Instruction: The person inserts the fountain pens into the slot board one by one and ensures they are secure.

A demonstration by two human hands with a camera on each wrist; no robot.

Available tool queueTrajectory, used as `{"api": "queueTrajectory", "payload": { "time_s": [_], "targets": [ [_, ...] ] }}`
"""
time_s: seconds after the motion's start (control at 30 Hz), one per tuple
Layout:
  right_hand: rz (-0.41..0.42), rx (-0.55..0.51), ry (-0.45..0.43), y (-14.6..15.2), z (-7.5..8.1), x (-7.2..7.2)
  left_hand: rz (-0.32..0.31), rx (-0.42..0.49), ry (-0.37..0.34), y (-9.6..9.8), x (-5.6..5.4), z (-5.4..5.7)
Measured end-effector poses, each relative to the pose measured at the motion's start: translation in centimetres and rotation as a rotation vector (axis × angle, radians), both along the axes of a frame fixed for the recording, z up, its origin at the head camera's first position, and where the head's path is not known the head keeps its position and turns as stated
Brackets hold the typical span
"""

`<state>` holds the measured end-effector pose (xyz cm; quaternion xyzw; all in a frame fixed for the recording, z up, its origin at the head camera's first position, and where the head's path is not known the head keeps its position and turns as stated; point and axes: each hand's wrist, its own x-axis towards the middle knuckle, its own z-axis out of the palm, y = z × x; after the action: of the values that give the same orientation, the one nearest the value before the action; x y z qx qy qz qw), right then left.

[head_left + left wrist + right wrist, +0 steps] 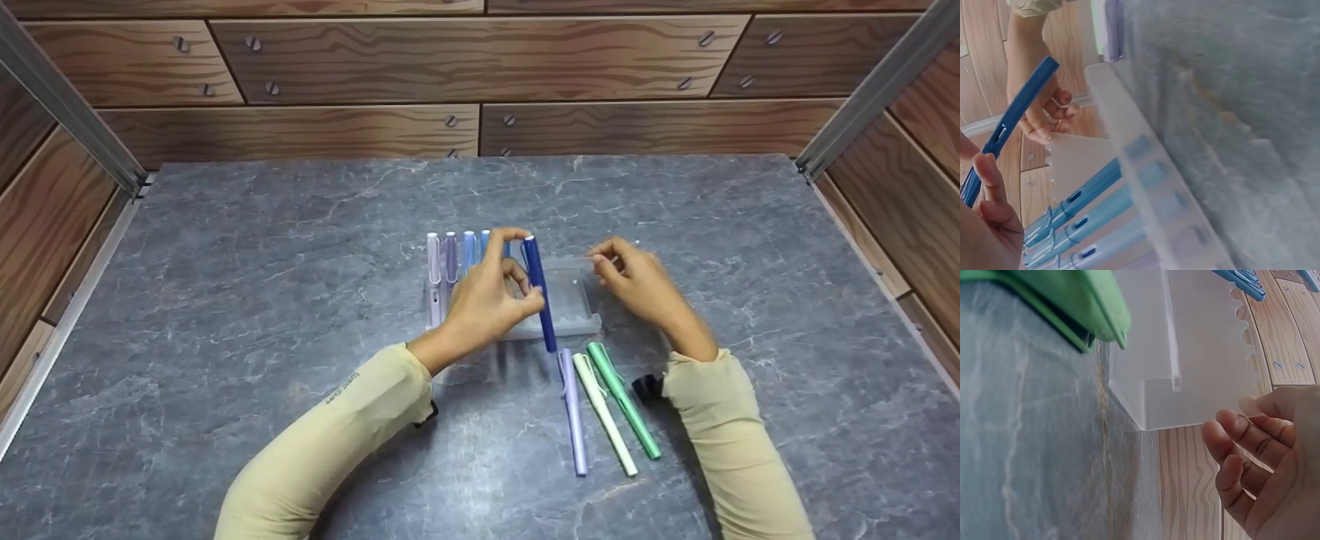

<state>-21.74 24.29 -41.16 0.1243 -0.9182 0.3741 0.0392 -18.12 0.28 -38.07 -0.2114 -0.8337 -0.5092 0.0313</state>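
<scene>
My left hand [480,300] holds a dark blue pen [547,322] by its side, tilted, above a clear plastic pen stand [568,300]. The pen's clip and cap slot show in the left wrist view. At the stand's right back corner, my right hand [646,285] pinches the edge between thumb and fingertips; its other fingers curl loosely in the right wrist view. Several pens stand in the left part of the stand, among them a pale lilac pen [434,259], a purple pen [451,255] and a teal-blue pen [1089,194]. My left hand partly hides this row in the head view.
In front of the stand lie a lavender pen [574,427], a pale green pen [609,424] and a green pen [628,409], side by side on the grey marbled table [262,262]. Wood-patterned panels [480,60] enclose the back and sides.
</scene>
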Motion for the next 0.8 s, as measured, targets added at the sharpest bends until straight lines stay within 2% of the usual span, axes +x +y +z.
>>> {"api": "queueTrajectory", "payload": {
  "time_s": [0.27, 0.8],
  "targets": [
    [0.002, 0.016, 0.008, -0.1, 0.1, 0.1, 0.068, -0.076, 0.095, -0.1, -0.4, 0.5],
    [0.005, -0.025, 0.009, -0.1, 0.1, 0.1, 0.163, -0.238, 0.294, -0.3, -1.2, -0.4]
  ]
}}
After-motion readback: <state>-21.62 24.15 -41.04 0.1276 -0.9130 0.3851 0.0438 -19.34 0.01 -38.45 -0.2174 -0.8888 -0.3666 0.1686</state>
